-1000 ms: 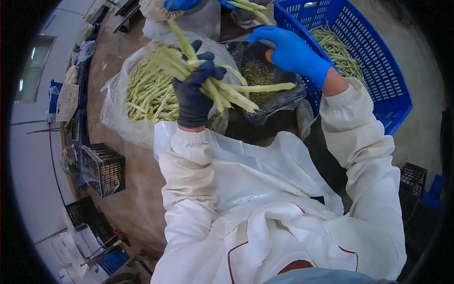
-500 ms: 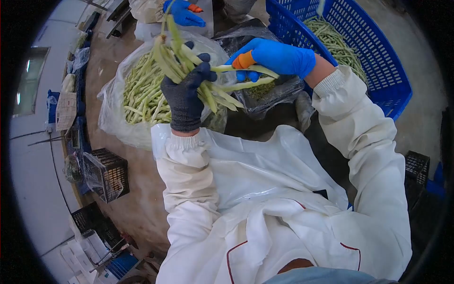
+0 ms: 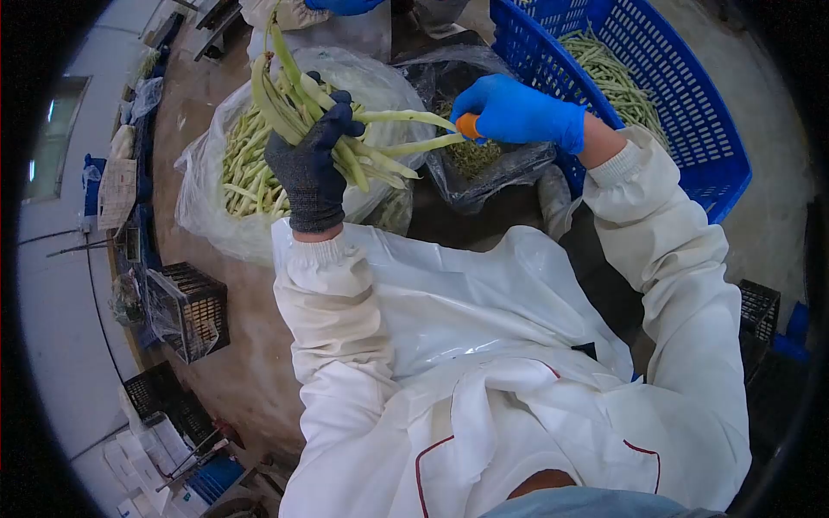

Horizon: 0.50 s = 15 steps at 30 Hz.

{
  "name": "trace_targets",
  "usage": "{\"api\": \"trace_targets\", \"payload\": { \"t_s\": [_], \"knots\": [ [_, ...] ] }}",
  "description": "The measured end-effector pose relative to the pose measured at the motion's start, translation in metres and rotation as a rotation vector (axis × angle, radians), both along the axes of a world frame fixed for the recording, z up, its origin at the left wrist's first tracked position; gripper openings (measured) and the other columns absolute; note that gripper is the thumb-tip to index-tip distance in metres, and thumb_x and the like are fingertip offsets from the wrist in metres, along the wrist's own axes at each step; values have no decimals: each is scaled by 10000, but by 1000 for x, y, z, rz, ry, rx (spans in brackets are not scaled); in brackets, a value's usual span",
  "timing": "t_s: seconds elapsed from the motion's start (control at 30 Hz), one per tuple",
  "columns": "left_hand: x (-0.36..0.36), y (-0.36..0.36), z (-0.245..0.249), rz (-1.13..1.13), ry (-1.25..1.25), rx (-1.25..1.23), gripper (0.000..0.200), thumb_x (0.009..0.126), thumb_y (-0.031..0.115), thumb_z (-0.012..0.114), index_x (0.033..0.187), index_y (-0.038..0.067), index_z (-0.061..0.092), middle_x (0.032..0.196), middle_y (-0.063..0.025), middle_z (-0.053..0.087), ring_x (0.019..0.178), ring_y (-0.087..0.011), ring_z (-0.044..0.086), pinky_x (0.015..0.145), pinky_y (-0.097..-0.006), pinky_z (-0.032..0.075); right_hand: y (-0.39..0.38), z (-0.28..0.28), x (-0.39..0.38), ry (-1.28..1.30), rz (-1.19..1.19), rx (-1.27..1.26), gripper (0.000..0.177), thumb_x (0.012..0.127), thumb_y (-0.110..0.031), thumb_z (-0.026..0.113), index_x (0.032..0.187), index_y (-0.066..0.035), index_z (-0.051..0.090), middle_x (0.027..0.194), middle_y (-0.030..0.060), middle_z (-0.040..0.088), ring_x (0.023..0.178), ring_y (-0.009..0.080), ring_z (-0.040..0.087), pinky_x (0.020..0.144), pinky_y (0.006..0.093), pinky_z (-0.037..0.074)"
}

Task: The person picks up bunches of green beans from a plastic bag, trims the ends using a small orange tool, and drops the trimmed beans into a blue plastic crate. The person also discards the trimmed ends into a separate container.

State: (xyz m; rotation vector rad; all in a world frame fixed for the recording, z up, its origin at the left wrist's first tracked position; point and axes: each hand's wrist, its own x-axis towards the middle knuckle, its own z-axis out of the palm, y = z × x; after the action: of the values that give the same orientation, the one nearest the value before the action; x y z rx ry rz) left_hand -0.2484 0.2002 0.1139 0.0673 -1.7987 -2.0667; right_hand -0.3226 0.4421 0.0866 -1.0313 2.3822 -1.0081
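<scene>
My left hand (image 3: 309,168), in a dark knit glove, grips a bunch of pale green beans (image 3: 345,142) held over a clear plastic bag of beans (image 3: 246,177). My right hand (image 3: 518,110), in a blue glove with an orange thumb piece (image 3: 467,126), pinches the tip of one bean sticking out of the bunch. Below that hand a black bag (image 3: 484,173) holds small green trimmings.
A blue plastic crate (image 3: 691,121) with beans stands at the upper right. Another person's blue-gloved hand (image 3: 341,5) shows at the top edge. Black crates (image 3: 192,309) sit on the floor at left, another crate (image 3: 760,315) at right. A white apron covers my lap.
My left hand with the bunch has shifted left and slightly up. My right hand came from the black bag to the bunch and now pinches a bean tip further right.
</scene>
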Motion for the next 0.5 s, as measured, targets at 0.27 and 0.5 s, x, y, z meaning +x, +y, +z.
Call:
{"api": "trace_targets", "payload": {
  "t_s": [0.27,0.5],
  "knots": [
    [0,-13,-3,-225,-175,-45,349,742,-30,627,1082,-105,602,901,-186,679,693,-214,660,643,-306,558,-16,-16,40,305,598,-42,139,703,-118,640,811,-61,573,826,140,567,832,335,557,738,419,462],
    [-1,-5,-17,-470,-365,-45,546,701,-71,657,1230,-54,524,921,-178,674,714,-207,655,597,-287,541,-4,4,1,923,218,-26,157,717,-125,659,858,-72,613,884,107,603,815,324,597,719,404,488]
  ]
}}
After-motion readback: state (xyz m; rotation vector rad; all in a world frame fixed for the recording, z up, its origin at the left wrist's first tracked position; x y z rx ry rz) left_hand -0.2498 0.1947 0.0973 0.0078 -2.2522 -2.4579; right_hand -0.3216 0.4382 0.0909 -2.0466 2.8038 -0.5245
